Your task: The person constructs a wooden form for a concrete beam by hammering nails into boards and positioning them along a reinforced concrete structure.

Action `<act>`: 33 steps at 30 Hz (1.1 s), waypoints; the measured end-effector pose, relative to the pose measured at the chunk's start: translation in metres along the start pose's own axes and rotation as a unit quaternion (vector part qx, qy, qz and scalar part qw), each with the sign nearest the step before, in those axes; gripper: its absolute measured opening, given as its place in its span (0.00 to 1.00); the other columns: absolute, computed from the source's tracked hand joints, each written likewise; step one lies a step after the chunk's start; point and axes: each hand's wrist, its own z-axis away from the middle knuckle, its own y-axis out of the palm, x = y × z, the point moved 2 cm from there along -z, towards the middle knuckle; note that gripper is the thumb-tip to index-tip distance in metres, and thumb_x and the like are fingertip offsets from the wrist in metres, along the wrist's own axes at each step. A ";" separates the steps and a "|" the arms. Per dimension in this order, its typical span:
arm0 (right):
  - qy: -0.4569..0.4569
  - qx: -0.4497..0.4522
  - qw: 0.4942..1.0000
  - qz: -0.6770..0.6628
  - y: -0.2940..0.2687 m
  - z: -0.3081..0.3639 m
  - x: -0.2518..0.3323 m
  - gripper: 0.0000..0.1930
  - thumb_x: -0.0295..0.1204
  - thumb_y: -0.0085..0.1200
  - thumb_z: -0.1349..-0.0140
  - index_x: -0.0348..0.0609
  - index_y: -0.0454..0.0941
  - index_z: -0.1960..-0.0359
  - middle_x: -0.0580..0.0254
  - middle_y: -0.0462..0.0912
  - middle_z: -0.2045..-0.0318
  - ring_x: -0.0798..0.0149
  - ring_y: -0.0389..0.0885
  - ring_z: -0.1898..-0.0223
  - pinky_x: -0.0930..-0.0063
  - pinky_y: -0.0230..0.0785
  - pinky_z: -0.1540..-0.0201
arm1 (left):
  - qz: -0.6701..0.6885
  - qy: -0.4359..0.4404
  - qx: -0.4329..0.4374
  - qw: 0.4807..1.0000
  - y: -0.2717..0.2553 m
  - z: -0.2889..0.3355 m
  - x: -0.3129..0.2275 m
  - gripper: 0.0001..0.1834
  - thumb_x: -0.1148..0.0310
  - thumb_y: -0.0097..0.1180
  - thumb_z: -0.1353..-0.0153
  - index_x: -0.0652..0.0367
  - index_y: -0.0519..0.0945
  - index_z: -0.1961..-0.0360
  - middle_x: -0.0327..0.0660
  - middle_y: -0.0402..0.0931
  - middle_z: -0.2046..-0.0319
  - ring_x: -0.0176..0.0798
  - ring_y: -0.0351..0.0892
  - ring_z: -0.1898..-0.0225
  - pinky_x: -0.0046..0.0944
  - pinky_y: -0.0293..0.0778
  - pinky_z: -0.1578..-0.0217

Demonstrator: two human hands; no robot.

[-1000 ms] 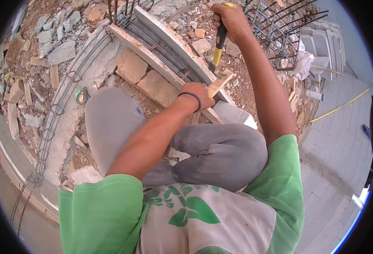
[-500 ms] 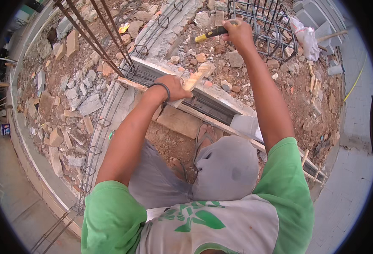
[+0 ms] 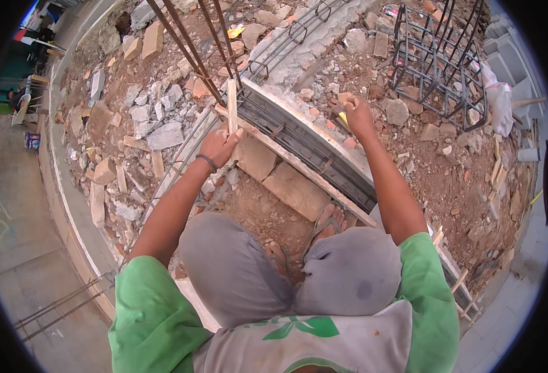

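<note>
A wooden strip (image 3: 232, 102), likely light, stiff and best gripped near one end, stood by a formwork board's (image 3: 299, 166) end, its base pinched in a worker's left hand (image 3: 219, 148); the right hand (image 3: 356, 115) curled around a mostly hidden yellow tool (image 3: 343, 118). Broken concrete (image 3: 165, 135) lay leftward.

Person's left hand (image 3: 218, 148): holds one wooden strip (image 3: 232, 104). Right hand (image 3: 358, 117): grips one yellow tool (image 3: 343, 118), mostly hidden. Two boards (image 3: 305, 127), steel bars (image 3: 305, 151) between them. Tan blocks (image 3: 295, 191), beside the nearer board. One rebar cage (image 3: 438, 79); white sack (image 3: 498, 104) beside it.
</note>
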 end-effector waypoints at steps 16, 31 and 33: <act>-0.047 0.566 0.822 -0.042 0.084 -0.006 0.065 0.25 0.43 0.42 0.35 0.30 0.76 0.50 0.47 0.81 0.52 0.54 0.77 0.50 0.60 0.64 0.45 | 0.201 -0.182 -0.134 0.953 0.104 0.021 0.021 0.30 0.48 0.40 0.33 0.72 0.74 0.66 0.63 0.73 0.74 0.60 0.74 0.67 0.54 0.66 0.62; 0.148 0.568 0.784 -0.202 0.089 -0.005 0.040 0.36 0.57 0.41 0.35 0.35 0.72 0.42 0.47 0.73 0.42 0.54 0.70 0.40 0.62 0.61 0.38 | 0.267 -0.201 -0.168 0.927 0.112 0.004 0.007 0.30 0.49 0.44 0.33 0.74 0.76 0.59 0.61 0.79 0.70 0.59 0.79 0.65 0.48 0.71 0.60; 0.112 0.546 0.824 -0.104 0.096 -0.007 0.037 0.38 0.59 0.39 0.34 0.33 0.71 0.41 0.44 0.72 0.41 0.51 0.68 0.38 0.61 0.59 0.37 | 0.208 -0.240 -0.129 0.939 0.111 0.004 0.011 0.31 0.49 0.44 0.33 0.76 0.75 0.57 0.62 0.78 0.69 0.60 0.79 0.63 0.49 0.71 0.59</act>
